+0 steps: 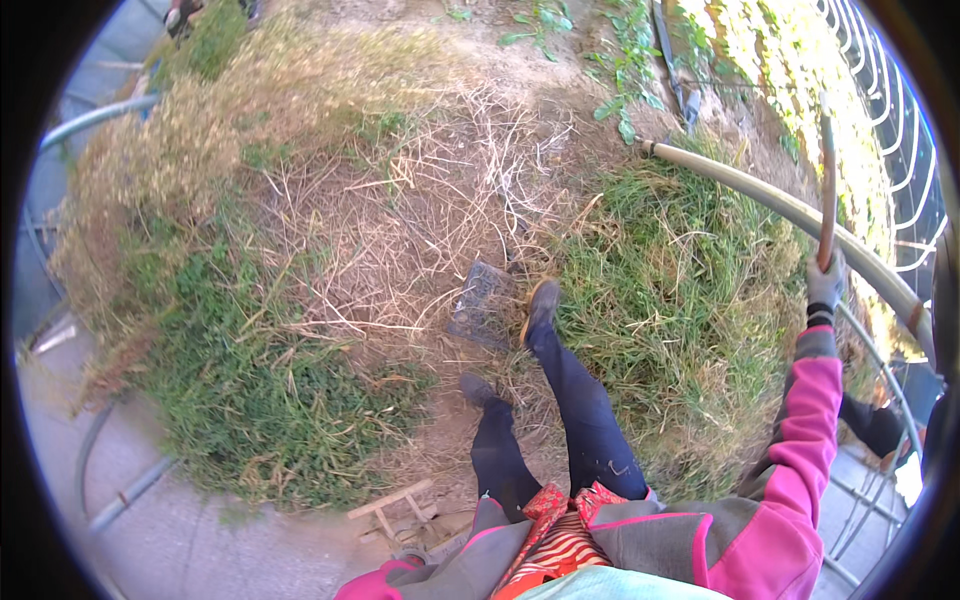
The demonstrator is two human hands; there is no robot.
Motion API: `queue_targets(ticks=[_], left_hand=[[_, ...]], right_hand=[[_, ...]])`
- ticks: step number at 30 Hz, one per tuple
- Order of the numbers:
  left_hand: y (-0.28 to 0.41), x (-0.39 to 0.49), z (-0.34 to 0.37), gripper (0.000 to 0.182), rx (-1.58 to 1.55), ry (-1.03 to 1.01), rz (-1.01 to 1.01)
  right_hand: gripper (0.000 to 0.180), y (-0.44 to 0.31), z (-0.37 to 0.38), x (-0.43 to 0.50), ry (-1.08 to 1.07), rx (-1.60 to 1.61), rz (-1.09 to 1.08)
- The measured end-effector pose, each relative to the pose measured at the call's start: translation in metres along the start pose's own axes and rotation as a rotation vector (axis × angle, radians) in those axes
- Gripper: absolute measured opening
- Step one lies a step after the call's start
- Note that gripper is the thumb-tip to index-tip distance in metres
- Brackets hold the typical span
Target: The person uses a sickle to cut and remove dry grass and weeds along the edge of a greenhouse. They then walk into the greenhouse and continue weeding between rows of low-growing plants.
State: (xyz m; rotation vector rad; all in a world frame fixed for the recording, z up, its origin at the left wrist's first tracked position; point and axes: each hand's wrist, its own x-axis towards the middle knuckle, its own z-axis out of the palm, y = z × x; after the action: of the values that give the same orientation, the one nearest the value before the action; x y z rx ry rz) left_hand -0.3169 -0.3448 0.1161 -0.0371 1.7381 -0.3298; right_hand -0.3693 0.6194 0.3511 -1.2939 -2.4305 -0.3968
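Note:
My right hand (826, 281), in a grey glove, is closed around a curved brown rod (828, 180) at the right, beside a thick pale hoop pipe (787, 202). The rod's upper end stands before bright, sunlit leaves. My left hand is mostly hidden past the pink sleeve (375, 583) at the bottom; a small part (411, 555) shows near a light wooden frame (391, 501), and its grip cannot be made out. Before me, dry stalks (420, 217) lie scattered over bare soil.
A flat dark slab (482, 300) lies by my feet. Piles of cut green weeds (255, 390) and grass (660, 277) flank me. Leafy plants (626, 67) grow beyond. Metal pipes (131, 495) stand at the left. Other people are partly visible at the upper left and right edge.

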Motion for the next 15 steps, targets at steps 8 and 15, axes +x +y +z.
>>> queue_targets(ticks=[8,15], left_hand=[[0.0,-0.054,-0.163,0.062,0.212,0.151,-0.108],[0.087,-0.123,-0.317,0.064,0.363,0.268,-0.215]], right_hand=[[0.04,0.045,-0.022,0.086,-0.024,0.085,0.259],[0.028,0.036,-0.002,0.113,-0.242,0.98,0.499]])
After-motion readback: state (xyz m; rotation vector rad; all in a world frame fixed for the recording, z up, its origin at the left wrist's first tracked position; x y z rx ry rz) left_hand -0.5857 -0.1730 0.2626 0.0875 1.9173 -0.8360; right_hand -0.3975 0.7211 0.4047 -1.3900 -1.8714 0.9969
